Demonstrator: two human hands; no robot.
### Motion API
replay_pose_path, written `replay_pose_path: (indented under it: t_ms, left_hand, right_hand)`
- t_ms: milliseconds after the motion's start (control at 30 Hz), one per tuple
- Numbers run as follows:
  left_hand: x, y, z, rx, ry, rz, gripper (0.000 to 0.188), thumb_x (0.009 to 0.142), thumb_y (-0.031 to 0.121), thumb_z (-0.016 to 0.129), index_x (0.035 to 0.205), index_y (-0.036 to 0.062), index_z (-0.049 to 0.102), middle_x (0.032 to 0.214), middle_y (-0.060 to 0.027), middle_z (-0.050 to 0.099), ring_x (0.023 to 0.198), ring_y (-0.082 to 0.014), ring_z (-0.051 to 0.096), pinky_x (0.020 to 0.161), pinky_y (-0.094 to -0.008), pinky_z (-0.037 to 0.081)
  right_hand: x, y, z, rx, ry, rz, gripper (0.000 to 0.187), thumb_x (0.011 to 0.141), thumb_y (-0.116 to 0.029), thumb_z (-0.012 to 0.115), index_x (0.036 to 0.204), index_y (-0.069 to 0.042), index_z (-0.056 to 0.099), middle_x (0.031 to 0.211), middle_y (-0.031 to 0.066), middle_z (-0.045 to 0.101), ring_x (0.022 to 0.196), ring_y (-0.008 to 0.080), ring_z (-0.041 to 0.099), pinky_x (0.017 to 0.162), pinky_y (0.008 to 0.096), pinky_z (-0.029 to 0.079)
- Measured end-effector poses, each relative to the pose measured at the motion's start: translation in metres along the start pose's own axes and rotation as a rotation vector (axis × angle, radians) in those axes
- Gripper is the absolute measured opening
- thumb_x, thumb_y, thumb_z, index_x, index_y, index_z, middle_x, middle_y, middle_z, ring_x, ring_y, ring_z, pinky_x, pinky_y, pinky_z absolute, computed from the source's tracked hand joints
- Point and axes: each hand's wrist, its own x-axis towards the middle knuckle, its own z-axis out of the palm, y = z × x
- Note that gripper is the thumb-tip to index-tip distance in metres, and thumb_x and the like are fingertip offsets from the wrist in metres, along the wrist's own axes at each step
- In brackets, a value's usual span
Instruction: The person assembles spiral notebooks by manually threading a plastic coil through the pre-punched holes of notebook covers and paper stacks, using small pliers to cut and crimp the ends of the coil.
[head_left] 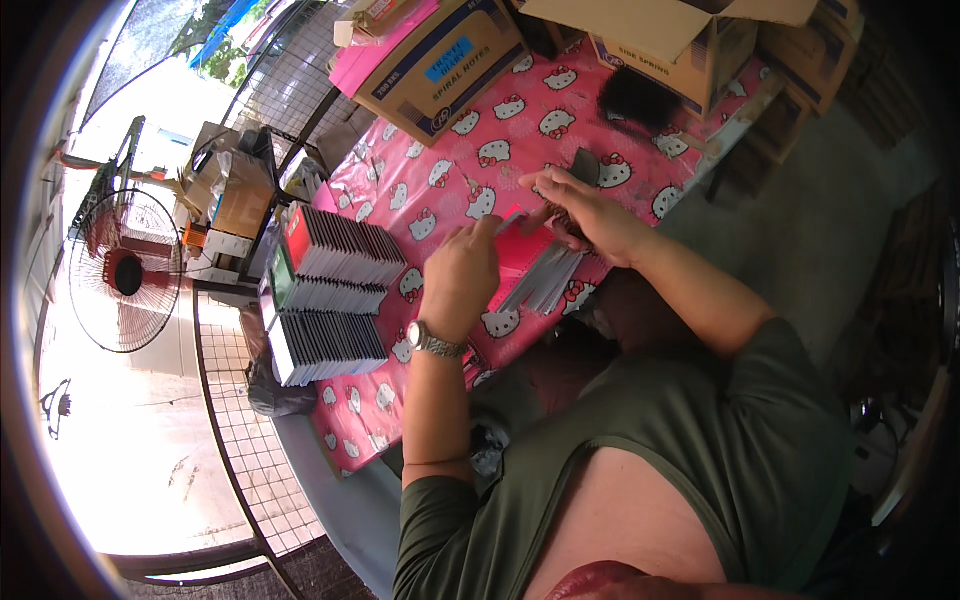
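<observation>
A stack of pink-covered notebooks (522, 247) with pale page edges lies on the patterned tablecloth in front of me. My left hand (462, 272), a metal watch on its wrist, is closed at the left edge of the pink cover, index finger and thumb on it. Over the stack's far right side is my right hand (590, 213), its fingers curled together. Something small and brownish shows between those fingers, but I cannot make out what it is. Just beyond them is a grey, pointed object (585, 166), partly hidden by the hand.
Several rows of upright notebooks (335, 290) with red, green and white end covers stand on the table's left. A carton (440, 70) sits at the back, an open carton (665, 60) at back right. Near it lies a black, fuzzy-looking object (640, 98). A fan (125, 272) stands far left.
</observation>
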Motion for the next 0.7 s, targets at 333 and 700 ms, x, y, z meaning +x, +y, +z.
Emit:
replay_pose_path:
  t_ms: [333,700]
  left_hand:
    - [0.008,-0.006,0.022,0.056,0.232,0.087,0.014,0.091,0.016,0.059,0.101,0.0062,0.058,0.09,-0.0103,0.062,0.089,-0.0309,0.06,0.085,-0.0447,0.041]
    - [0.017,-0.005,0.021,-0.036,0.234,0.117,0.016,0.092,0.018,0.062,0.104,0.0075,0.059,0.092,-0.0107,0.066,0.09,-0.0302,0.061,0.085,-0.0434,0.04]
  right_hand:
    - [0.027,-0.006,-0.015,-0.957,0.029,-0.828,0.024,0.086,-0.002,0.069,0.108,-0.01,0.074,0.091,0.0082,0.06,0.083,0.0231,0.063,0.073,0.034,0.051]
    - [0.026,-0.001,-0.012,-0.9,-0.021,-0.725,0.021,0.085,-0.004,0.07,0.105,-0.006,0.072,0.093,0.0097,0.062,0.08,0.0285,0.066,0.071,0.0377,0.053]
